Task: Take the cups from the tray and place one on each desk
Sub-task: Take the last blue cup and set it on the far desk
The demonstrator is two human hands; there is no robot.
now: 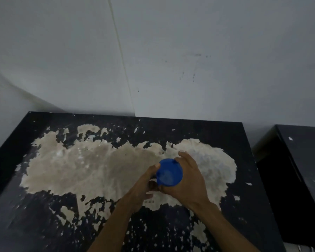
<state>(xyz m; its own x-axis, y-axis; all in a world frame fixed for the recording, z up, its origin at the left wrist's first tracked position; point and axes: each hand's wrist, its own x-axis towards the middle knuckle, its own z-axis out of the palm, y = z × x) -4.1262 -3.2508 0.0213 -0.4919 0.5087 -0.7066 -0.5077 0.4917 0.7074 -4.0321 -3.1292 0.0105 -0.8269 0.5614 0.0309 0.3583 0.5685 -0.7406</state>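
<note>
- A blue cup (pixel 169 172) is sitting just below the middle of the frame, mouth up, over the pale worn patch of a black desk (pixel 244 179).
- The left hand (pixel 144 186) is wrapping the cup's left and near side, thumb on the rim; the right hand (pixel 186 180) is curling round its right side, so both hands are closing on the one cup.
- Whether the cup's base is touching the desk I cannot tell; the hands are hiding it.
- The cup is looking like thin, stiff plastic: probably light, smooth-walled and a little slippery, not fragile.
- Holding it round the wall below the rim seems safest, since a light cup may tip when the fingers let go.
- A second black desk (pixel 302 179) is showing at the right edge; the tray is out of view.
</note>
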